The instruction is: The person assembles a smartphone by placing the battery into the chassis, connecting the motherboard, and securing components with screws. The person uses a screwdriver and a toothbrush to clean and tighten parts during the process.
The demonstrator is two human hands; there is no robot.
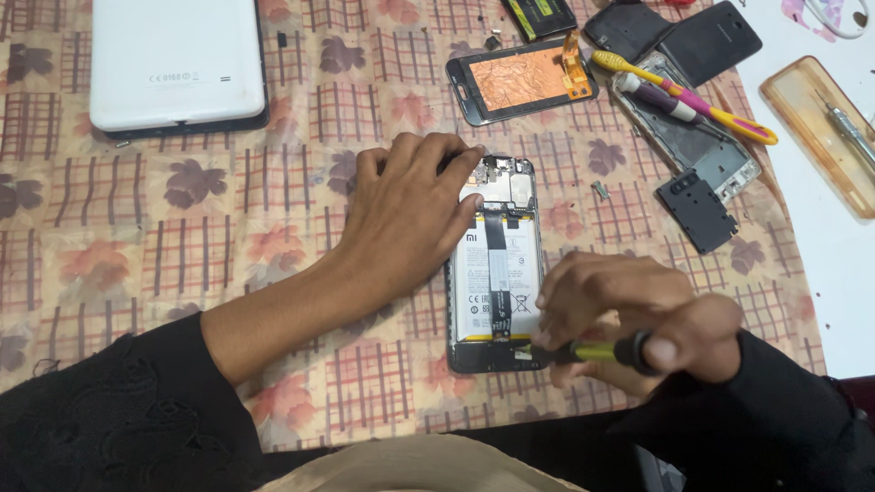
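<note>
Nearest the camera, the right hand (629,314) is curled shut round a screwdriver with a yellow-green and black handle (597,351), its tip meeting the lower end of the opened smartphone with its back cover off and white battery showing (495,273). A fingertip caps the handle's butt, a hold that presses the tool in while the other fingers can turn it.

The patterned cloth with brown leaves and checks (182,210) covers the table, a soft bed for loose parts. At its far left corner lies a white tablet, face down (178,64). The left hand (410,214) lies flat and spread, fingers only slightly bent, pressing on the smartphone's upper left edge; it pins the phone rather than gripping it. The phone lies at the cloth's middle, lengthwise away from the person.

Towards the far right edge sit a bare metal phone frame (711,150) with a pink and yellow toothbrush (688,96) across it, and a detached screen panel with copper-coloured backing (521,82). Beside the frame lies a small black plastic cover (697,210). Off the cloth to the right, an amber translucent tray (811,114) keeps a slim metal tool (852,137).
</note>
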